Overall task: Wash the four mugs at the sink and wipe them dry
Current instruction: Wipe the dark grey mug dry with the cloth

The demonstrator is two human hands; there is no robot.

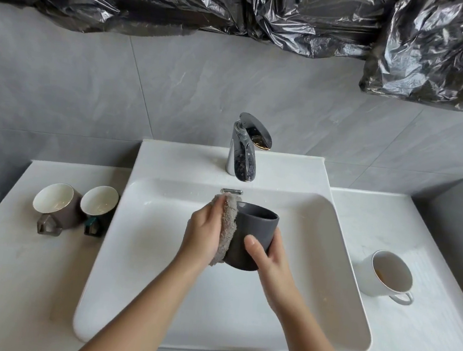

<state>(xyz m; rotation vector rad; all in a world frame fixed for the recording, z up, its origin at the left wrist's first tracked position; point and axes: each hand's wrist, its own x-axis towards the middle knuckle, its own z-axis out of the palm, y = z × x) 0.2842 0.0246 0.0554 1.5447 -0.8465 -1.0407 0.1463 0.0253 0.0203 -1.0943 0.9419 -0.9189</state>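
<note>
A person is holding a dark grey mug (pixel 255 235) in the air over the middle of a white sink (pixel 145 252). The mug is matte and straight-sided, tapering slightly to its base, and it is tilting with its mouth away from the camera. No handle is showing from here.

The right hand (pixel 268 258) is gripping the mug from its right, with the thumb lying across the near wall and the rest of the hand wrapping behind it. The left hand (pixel 204 229) is holding a fuzzy, grey-beige cloth (pixel 229 226) flat against the mug's left side. Its fingers (pixel 215 206) are curling round the cloth, which is folding over their tips near the rim.

The sink is a glossy, rounded rectangular basin, and a chrome tap (pixel 244 153) is standing at its back edge, speckled with droplets.

On the pale, marble-look worktop (pixel 15 267) left of the sink, a brown mug (pixel 59 203) and a teal-handled mug (pixel 98 204) are sitting just beside each other. Both are showing white insides, and their angular handles are pointing toward the camera. On the right, well apart from them, a white mug (pixel 385 274) is standing with a brownish stain inside and its looped handle pointing to the near right.

Behind, smooth grey wall tiles (pixel 90 89) are rising to crinkled, shiny black plastic sheeting (pixel 270 13).
</note>
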